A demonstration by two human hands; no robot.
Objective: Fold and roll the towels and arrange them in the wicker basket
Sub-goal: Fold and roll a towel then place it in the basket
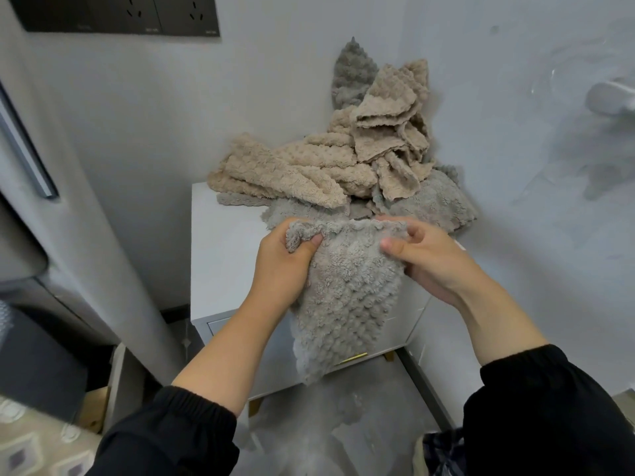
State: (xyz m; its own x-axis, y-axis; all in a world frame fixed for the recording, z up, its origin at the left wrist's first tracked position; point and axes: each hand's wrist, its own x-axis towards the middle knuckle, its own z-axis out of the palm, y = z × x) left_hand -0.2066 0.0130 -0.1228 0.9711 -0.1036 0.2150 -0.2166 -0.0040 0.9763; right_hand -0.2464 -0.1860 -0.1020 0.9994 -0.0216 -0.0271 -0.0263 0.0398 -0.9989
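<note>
Grey towel (347, 290): top edge pinched by left hand (285, 262) and right hand (422, 255), long axis hanging toward 6 o'clock; towel pile (343, 166) at 12 o'clock on tabletop (223, 242).

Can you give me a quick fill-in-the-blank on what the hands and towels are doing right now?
1. Both the left hand and the right hand grip the top edge of a ____ towel.
2. The held towel hangs ____ from the hands.
3. The towel pile lies on a ____ cabinet.
4. The wicker basket is ____ in view.

Missing: grey; down; white; not
</note>
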